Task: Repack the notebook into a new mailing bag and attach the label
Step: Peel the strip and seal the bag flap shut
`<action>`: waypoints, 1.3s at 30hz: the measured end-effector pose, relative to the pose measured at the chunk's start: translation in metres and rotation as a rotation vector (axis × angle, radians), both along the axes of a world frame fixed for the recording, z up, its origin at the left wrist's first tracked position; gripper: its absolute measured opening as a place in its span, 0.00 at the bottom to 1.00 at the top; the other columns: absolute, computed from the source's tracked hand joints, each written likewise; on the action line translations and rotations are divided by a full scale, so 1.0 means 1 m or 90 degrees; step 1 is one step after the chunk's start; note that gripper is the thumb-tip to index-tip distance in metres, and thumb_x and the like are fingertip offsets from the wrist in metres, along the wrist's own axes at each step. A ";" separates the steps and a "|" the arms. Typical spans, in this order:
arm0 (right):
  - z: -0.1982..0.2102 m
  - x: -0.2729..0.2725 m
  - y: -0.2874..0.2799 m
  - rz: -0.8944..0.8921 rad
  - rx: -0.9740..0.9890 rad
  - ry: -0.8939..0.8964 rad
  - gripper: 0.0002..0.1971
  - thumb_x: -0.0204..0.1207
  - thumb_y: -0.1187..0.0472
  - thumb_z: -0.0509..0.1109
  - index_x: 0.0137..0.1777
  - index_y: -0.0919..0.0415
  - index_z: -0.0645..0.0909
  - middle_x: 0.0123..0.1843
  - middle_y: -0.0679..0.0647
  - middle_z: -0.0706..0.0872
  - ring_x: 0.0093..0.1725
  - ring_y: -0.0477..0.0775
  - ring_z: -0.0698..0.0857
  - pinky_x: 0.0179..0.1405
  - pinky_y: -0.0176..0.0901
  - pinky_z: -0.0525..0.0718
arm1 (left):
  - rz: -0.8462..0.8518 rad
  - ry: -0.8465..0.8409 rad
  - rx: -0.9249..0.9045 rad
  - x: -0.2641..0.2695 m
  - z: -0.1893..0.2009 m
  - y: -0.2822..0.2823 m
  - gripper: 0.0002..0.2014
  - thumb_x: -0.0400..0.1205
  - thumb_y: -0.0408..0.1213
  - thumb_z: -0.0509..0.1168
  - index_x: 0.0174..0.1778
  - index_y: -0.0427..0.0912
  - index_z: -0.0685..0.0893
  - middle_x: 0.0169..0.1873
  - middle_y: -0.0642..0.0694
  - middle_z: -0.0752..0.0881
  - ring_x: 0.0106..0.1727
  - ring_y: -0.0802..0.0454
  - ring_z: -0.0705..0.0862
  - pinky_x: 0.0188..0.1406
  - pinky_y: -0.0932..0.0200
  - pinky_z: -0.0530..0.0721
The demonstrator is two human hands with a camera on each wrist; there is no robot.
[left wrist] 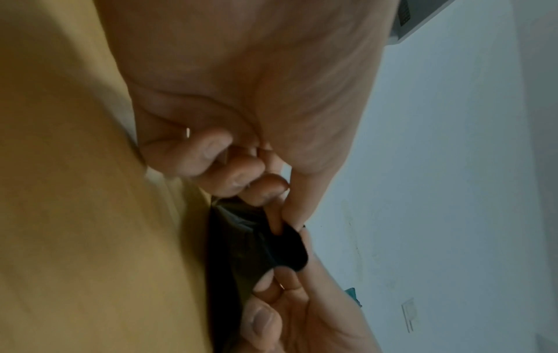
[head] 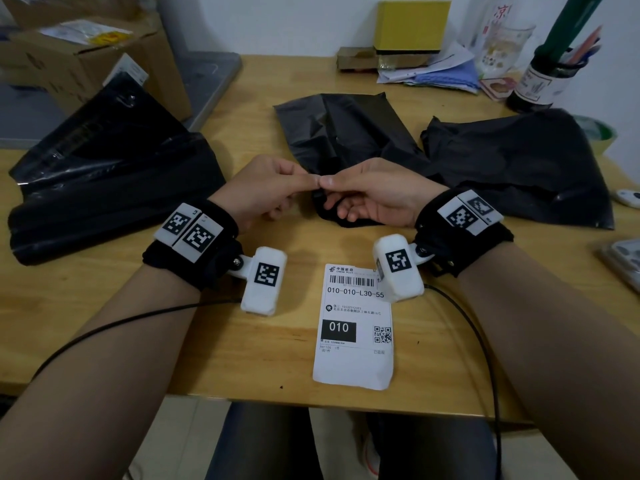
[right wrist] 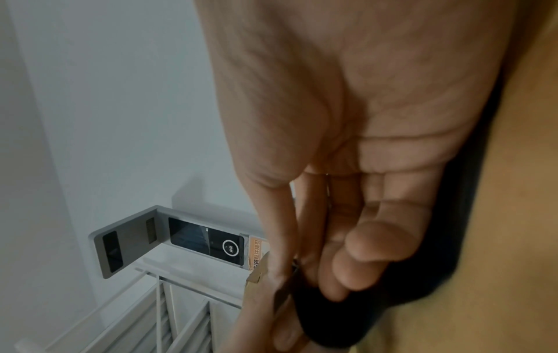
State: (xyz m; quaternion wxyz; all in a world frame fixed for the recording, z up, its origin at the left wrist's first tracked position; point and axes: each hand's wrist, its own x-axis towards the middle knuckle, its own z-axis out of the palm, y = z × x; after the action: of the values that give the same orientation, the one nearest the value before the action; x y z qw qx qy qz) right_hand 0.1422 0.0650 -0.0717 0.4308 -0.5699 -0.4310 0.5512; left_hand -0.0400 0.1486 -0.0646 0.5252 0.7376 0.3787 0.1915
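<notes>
A crumpled black mailing bag [head: 343, 133] lies in the middle of the wooden table [head: 242, 341]. Both hands meet at its near edge. My left hand [head: 277, 188] pinches the bag's rim between thumb and forefinger; the black film [left wrist: 290, 248] shows under its fingertips. My right hand [head: 360, 192] pinches the same rim [right wrist: 332, 317] right beside it, thumb tips almost touching. A white shipping label [head: 355, 327] with barcode and "010" lies flat near the table's front edge, below the hands. The notebook itself is not visible.
A bulky black bag [head: 104, 181] lies at the left, another black bag [head: 519, 168] at the right. Cardboard boxes [head: 86, 57] stand at the back left. A yellow box [head: 412, 26], papers, a glass and a pen holder [head: 540, 81] crowd the back right.
</notes>
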 end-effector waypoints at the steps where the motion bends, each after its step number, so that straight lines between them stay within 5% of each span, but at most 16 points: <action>1: -0.001 0.001 0.000 -0.001 -0.001 0.001 0.09 0.82 0.59 0.74 0.55 0.65 0.88 0.39 0.58 0.90 0.33 0.48 0.84 0.30 0.34 0.83 | 0.004 0.001 0.001 0.000 0.000 0.001 0.14 0.80 0.45 0.74 0.30 0.48 0.82 0.25 0.49 0.72 0.24 0.57 0.70 0.19 0.64 0.66; 10: 0.008 0.002 -0.002 -0.006 -0.039 0.034 0.07 0.84 0.60 0.71 0.51 0.63 0.86 0.37 0.56 0.88 0.34 0.50 0.86 0.33 0.35 0.86 | -0.004 0.034 -0.064 -0.005 0.003 0.003 0.17 0.82 0.47 0.72 0.28 0.45 0.82 0.21 0.53 0.75 0.23 0.58 0.70 0.24 0.64 0.68; 17: 0.029 0.002 -0.020 -0.066 -0.092 0.009 0.06 0.84 0.57 0.71 0.50 0.59 0.85 0.40 0.54 0.90 0.41 0.56 0.91 0.49 0.54 0.92 | 0.015 0.032 -0.152 -0.017 0.002 -0.005 0.11 0.82 0.44 0.72 0.39 0.42 0.86 0.26 0.51 0.77 0.27 0.59 0.74 0.28 0.67 0.77; 32: 0.031 0.018 -0.089 -0.336 -0.053 0.067 0.07 0.84 0.59 0.72 0.49 0.62 0.85 0.41 0.56 0.88 0.29 0.51 0.83 0.31 0.42 0.87 | 0.146 0.081 -0.201 -0.034 0.007 -0.025 0.11 0.81 0.41 0.74 0.37 0.41 0.82 0.22 0.50 0.82 0.21 0.59 0.81 0.21 0.66 0.86; 35: 0.029 0.020 -0.096 -0.400 0.070 0.158 0.07 0.84 0.61 0.70 0.46 0.64 0.85 0.48 0.58 0.88 0.39 0.57 0.86 0.40 0.47 0.89 | 0.156 0.091 -0.205 -0.036 0.011 -0.029 0.13 0.82 0.40 0.73 0.34 0.41 0.81 0.19 0.51 0.81 0.19 0.59 0.79 0.21 0.66 0.86; 39: 0.033 0.019 -0.102 -0.415 0.203 0.238 0.11 0.83 0.62 0.63 0.39 0.59 0.78 0.59 0.56 0.93 0.62 0.61 0.89 0.68 0.53 0.83 | 0.174 0.100 -0.209 -0.040 0.014 -0.033 0.14 0.84 0.40 0.71 0.34 0.41 0.79 0.18 0.51 0.79 0.17 0.60 0.78 0.20 0.67 0.85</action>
State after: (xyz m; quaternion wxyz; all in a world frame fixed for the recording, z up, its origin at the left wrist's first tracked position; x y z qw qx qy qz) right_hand 0.1617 -0.0371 -0.0383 0.7368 -0.4930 -0.2221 0.4060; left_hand -0.0799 0.1154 -0.0510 0.5765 0.5968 0.5407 0.1386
